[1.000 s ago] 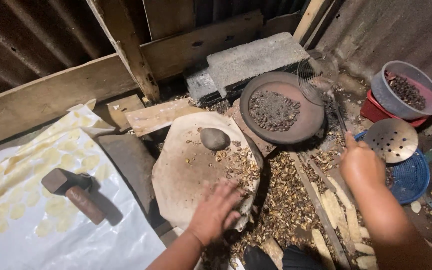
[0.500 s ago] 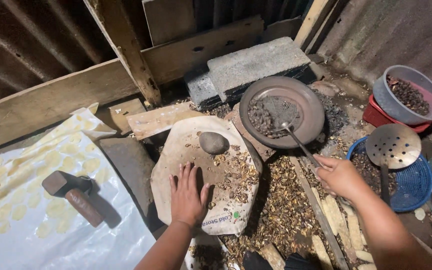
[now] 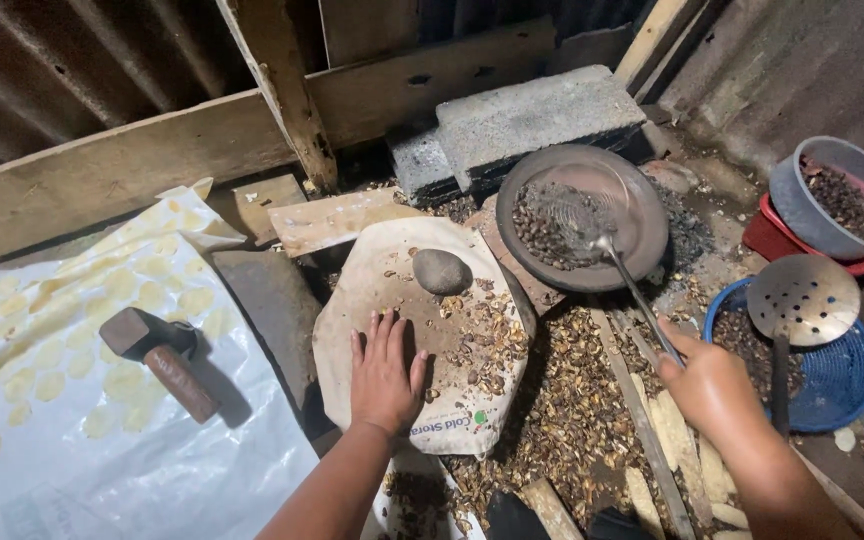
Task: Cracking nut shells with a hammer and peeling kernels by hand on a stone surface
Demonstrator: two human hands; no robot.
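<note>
L hand [image 3: 385,375]: fingers spread flat on pale sack-covered slab [image 3: 382,270]. R hand [image 3: 714,385]: closed round wire skimmer handle [image 3: 638,296], mesh end in round dark pan [image 3: 642,205], far right.

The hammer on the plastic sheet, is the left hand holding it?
No, the hammer lies alone on the sheet, while the left hand rests flat on the stone slab.
</note>
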